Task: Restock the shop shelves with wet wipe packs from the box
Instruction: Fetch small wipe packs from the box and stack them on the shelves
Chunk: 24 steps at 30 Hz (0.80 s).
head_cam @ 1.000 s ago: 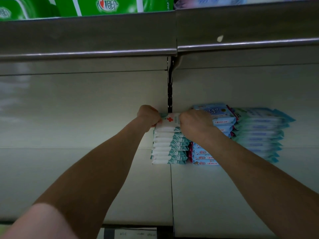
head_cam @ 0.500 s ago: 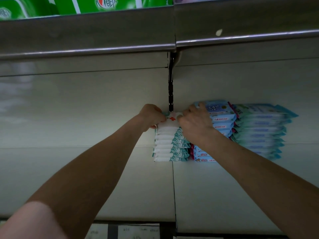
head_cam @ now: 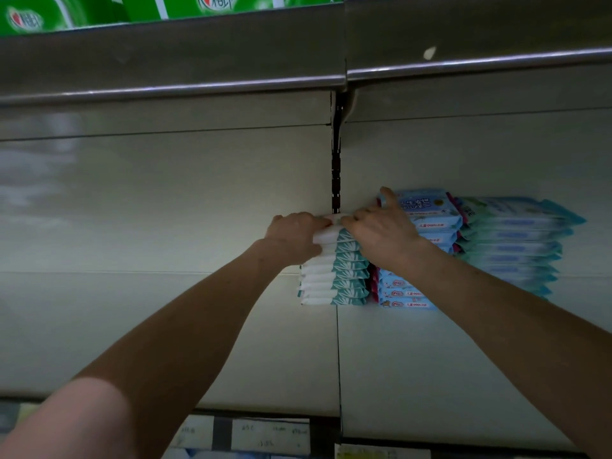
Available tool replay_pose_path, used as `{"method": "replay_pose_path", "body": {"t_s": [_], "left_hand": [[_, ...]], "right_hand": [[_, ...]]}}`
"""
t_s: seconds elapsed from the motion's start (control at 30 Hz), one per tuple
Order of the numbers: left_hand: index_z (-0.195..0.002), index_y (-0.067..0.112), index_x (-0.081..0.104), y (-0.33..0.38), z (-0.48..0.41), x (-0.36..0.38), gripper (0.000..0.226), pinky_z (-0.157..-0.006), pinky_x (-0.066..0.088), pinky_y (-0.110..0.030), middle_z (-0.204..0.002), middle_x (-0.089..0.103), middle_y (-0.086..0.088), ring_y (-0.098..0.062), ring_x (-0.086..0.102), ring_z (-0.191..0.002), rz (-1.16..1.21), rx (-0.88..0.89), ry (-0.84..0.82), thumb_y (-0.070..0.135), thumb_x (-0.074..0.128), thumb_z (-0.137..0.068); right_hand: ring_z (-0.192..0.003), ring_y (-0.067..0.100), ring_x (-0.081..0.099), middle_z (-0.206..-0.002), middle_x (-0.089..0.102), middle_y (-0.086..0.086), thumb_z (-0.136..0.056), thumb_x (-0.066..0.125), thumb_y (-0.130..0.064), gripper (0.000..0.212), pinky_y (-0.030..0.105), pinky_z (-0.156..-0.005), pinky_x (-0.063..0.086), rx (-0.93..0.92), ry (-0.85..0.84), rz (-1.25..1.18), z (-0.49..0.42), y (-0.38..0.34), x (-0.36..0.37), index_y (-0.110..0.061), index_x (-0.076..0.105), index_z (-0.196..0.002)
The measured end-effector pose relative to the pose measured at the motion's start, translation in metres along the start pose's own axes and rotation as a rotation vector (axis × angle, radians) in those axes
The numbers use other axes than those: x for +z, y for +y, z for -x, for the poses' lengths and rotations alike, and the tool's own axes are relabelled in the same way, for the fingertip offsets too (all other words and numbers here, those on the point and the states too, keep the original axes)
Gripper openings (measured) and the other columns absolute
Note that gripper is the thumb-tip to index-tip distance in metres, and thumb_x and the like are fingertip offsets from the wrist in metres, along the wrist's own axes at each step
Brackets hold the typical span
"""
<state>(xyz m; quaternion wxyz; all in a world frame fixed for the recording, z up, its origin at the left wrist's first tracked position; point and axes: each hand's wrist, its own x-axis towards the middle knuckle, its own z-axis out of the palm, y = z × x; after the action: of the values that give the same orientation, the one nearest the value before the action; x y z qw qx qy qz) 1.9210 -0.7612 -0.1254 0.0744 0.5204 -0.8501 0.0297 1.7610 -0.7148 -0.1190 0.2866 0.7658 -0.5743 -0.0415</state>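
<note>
A stack of white-and-teal wet wipe packs (head_cam: 334, 276) stands at the back of the grey shelf (head_cam: 231, 342), right on the seam between two shelf boards. My left hand (head_cam: 293, 236) grips the left end of the top packs, thumb under and fingers on top. My right hand (head_cam: 381, 236) lies over the right end of the top pack. Its index finger stretches out and touches the blue wipe packs (head_cam: 427, 210) stacked next to it; its thumb is hidden. The box is out of view.
A third stack of pale blue-green packs (head_cam: 510, 240) stands right of the blue stack. The upper shelf's metal edge (head_cam: 172, 91) hangs low overhead, with green packages (head_cam: 165, 8) on it. Price tags (head_cam: 265, 435) line the shelf front below.
The top pack has settled lower onto the stack. My right hand has loosened from a fist, its index finger now stretched out to the blue packs. My left hand keeps its hold.
</note>
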Motion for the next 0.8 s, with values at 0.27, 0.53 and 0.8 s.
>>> {"method": "replay_pose_path", "body": {"t_s": [0.27, 0.53, 0.8], "left_hand": [[-0.146, 0.035, 0.038, 0.003, 0.004, -0.005, 0.059, -0.101, 0.043, -0.038, -0.128, 0.042, -0.012, -0.029, 0.050, -0.116, 0.095, -0.046, -0.048, 0.023, 0.059, -0.092], [-0.138, 0.028, 0.047, 0.006, 0.002, -0.009, 0.056, -0.100, 0.043, -0.047, -0.127, 0.051, -0.009, -0.030, 0.052, -0.117, 0.159, -0.107, -0.055, 0.033, 0.062, -0.085], [-0.110, 0.027, 0.066, 0.010, -0.001, -0.010, 0.024, -0.092, 0.043, -0.040, -0.105, 0.053, -0.003, -0.025, 0.056, -0.107, 0.122, -0.123, 0.010, 0.026, 0.055, -0.089]], "right_hand": [[-0.098, 0.023, 0.059, -0.105, 0.064, 0.004, -0.088, 0.051, -0.013, 0.041, 0.047, -0.111, 0.017, -0.008, -0.013, -0.053, -0.003, 0.000, -0.001, -0.017, 0.050, -0.129], [-0.090, 0.024, 0.061, -0.094, 0.066, 0.004, -0.093, 0.048, -0.009, 0.034, 0.037, -0.102, 0.025, 0.007, -0.019, -0.141, -0.002, 0.009, -0.001, -0.024, 0.057, -0.121], [-0.099, 0.027, 0.059, -0.110, 0.062, 0.009, -0.090, 0.050, -0.005, 0.037, 0.038, -0.104, 0.028, 0.030, -0.015, -0.146, -0.001, 0.001, -0.009, -0.013, 0.052, -0.126]]}}
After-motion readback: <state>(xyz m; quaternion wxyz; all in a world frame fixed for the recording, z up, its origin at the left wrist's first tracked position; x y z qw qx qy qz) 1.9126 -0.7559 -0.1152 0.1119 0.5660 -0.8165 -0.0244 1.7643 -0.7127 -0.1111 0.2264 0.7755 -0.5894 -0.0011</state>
